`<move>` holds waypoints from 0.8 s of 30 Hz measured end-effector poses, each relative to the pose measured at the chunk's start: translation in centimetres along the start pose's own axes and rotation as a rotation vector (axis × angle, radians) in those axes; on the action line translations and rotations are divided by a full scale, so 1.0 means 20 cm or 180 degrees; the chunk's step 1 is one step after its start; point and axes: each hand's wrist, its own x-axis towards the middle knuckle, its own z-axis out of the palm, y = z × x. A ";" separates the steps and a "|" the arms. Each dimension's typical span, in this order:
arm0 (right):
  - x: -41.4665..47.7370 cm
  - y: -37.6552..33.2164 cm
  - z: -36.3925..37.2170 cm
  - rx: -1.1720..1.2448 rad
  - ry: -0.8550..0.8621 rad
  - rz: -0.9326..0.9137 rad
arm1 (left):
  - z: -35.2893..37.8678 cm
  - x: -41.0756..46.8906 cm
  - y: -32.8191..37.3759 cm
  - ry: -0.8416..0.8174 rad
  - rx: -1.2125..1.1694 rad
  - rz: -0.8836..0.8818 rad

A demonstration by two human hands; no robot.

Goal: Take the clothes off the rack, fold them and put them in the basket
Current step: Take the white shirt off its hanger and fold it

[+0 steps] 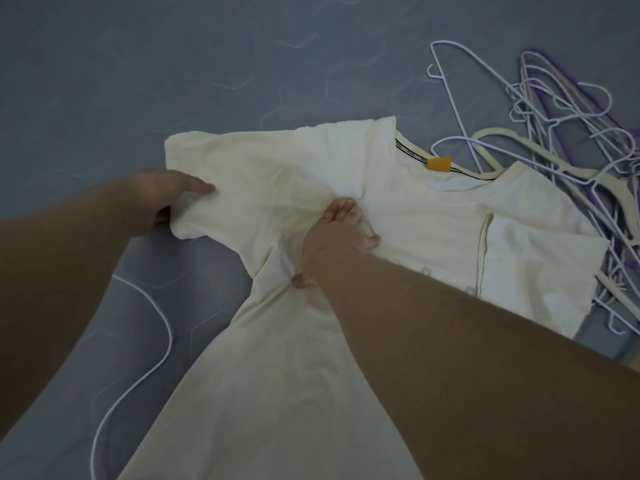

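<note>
Garment: a cream T-shirt [415,230] lies front-up on the grey quilted surface [138,81], collar away from the person, hem running out of the bottom of the view.
Left hand [156,202]: pinches the hem of the near sleeve [242,168], forefinger laid on top and the other fingers curled beneath.
Right hand [341,233]: fingers closed on a bunch of cloth by the armpit seam.
Step, as I judge: squaring the sleeve before folding it in.
Basket: not in view.
Risk, creasing: the bunched chest cloth may be folded in as a wrinkle unless it is smoothed.
Risk, snagging: the far sleeve rests against the heap of hangers [554,133]; a hard tug could hook a wire.
Risk, cord: a white cord [162,327] runs beside the shirt's edge and could be dragged along.
</note>
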 end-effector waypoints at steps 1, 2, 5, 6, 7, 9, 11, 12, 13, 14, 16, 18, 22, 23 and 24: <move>-0.02 0.00 -0.01 -0.0044 -0.0049 -0.0024 | 0.00 0.01 -0.02 0.0026 0.0114 0.0036; -0.04 0.01 -0.02 -0.0101 -0.0085 -0.0040 | 0.00 0.01 -0.03 0.0082 0.0202 0.0091; -0.08 0.02 -0.03 -0.0247 -0.0089 -0.0084 | 0.02 0.04 -0.04 0.0199 0.0096 0.0433; -0.08 0.02 -0.03 -0.0253 -0.0087 -0.0091 | 0.02 0.04 -0.04 0.0197 0.0017 0.0539; -0.09 0.02 -0.03 -0.0261 -0.0087 -0.0085 | 0.03 0.04 -0.05 0.0188 -0.0061 0.0634; -0.09 0.02 -0.03 -0.0306 -0.0085 -0.0074 | 0.04 0.05 -0.07 0.0228 -0.0091 0.0802; -0.09 0.02 -0.03 -0.0324 -0.0059 -0.0081 | 0.03 0.11 -0.09 0.0297 -0.0242 0.0833; -0.09 0.02 -0.03 -0.0324 -0.0055 -0.0087 | 0.03 0.13 -0.09 0.0268 -0.0391 0.0781; -0.10 0.02 -0.03 -0.0322 -0.0058 -0.0090 | 0.03 0.11 -0.08 0.0268 -0.0593 0.0692; -0.10 0.02 -0.04 -0.0299 -0.0052 -0.0093 | 0.04 0.07 -0.04 0.0309 -0.0746 0.0641; -0.10 0.02 -0.04 -0.0235 -0.0019 -0.0112 | 0.06 0.04 0.00 0.0472 -0.0610 0.0773; -0.11 0.03 -0.03 -0.0202 0.0036 -0.0154 | 0.09 0.04 0.00 0.0705 0.0133 0.1201; -0.13 0.07 -0.01 -0.0158 0.0139 -0.0318 | 0.16 -0.09 0.03 0.1826 0.1997 0.1664; -0.13 0.08 -0.01 -0.0095 0.0178 -0.0367 | 0.20 -0.15 0.06 0.1987 0.2400 0.1695; -0.13 0.10 0.00 -0.0029 0.0238 -0.0437 | 0.25 -0.21 0.08 0.2049 0.2650 0.1747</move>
